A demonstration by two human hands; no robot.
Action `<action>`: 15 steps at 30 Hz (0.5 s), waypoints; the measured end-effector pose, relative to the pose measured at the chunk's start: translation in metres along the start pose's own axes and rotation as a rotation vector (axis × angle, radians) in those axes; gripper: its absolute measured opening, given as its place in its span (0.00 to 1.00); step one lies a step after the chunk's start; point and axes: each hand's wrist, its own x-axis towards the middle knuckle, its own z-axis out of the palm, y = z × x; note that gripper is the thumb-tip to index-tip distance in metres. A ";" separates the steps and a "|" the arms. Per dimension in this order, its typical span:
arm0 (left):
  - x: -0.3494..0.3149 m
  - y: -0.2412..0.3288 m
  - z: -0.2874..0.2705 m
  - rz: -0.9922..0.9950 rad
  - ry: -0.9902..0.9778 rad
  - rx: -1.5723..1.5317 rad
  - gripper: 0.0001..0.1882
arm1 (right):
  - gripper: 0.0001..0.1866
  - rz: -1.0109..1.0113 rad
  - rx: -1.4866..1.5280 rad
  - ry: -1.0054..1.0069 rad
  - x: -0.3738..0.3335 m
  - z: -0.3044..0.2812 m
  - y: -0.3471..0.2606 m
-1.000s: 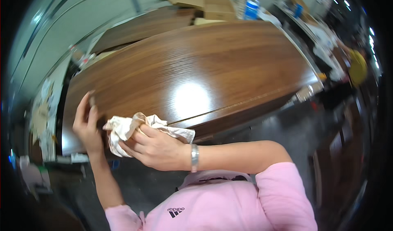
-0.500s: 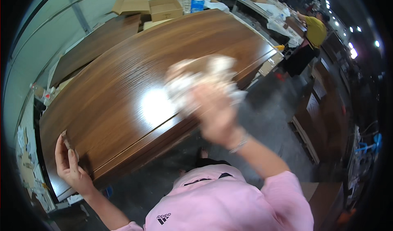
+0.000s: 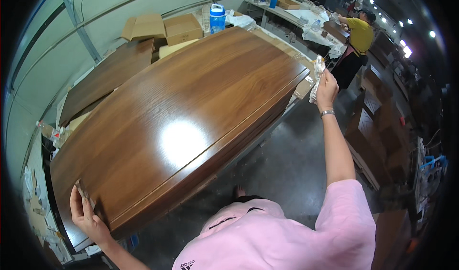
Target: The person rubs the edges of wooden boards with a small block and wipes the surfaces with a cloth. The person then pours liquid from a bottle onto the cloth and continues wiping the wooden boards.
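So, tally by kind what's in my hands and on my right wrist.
Crumpled whitish cloth, in the right hand: 1
Thin piece, in the left hand: 1
Silvery wristband: 1
Total: 3

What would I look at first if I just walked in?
Probably the big, shiny brown wood-grained panel in the middle, with a white glare on it. Just off its right end, the right hand grips a crumpled white cloth. Behind it stands a bright blue bottle.
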 end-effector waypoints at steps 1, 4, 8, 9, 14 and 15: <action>-0.001 0.001 -0.001 -0.006 0.011 0.030 0.22 | 0.11 -0.002 0.252 0.093 -0.001 -0.009 -0.027; -0.004 -0.001 -0.005 0.011 0.080 0.078 0.21 | 0.11 -0.118 0.933 0.003 -0.039 -0.037 -0.119; -0.002 -0.014 -0.019 -0.001 0.071 0.123 0.21 | 0.13 -0.690 0.687 -0.062 -0.071 -0.029 -0.152; 0.001 -0.013 -0.018 0.005 0.061 0.124 0.21 | 0.13 -0.602 0.666 0.027 -0.070 -0.005 -0.128; 0.005 -0.017 -0.018 -0.033 0.010 0.117 0.21 | 0.08 -0.115 0.278 0.040 0.022 0.032 0.018; 0.004 -0.016 -0.016 -0.013 0.022 0.100 0.21 | 0.08 0.002 0.144 -0.049 0.035 0.028 0.020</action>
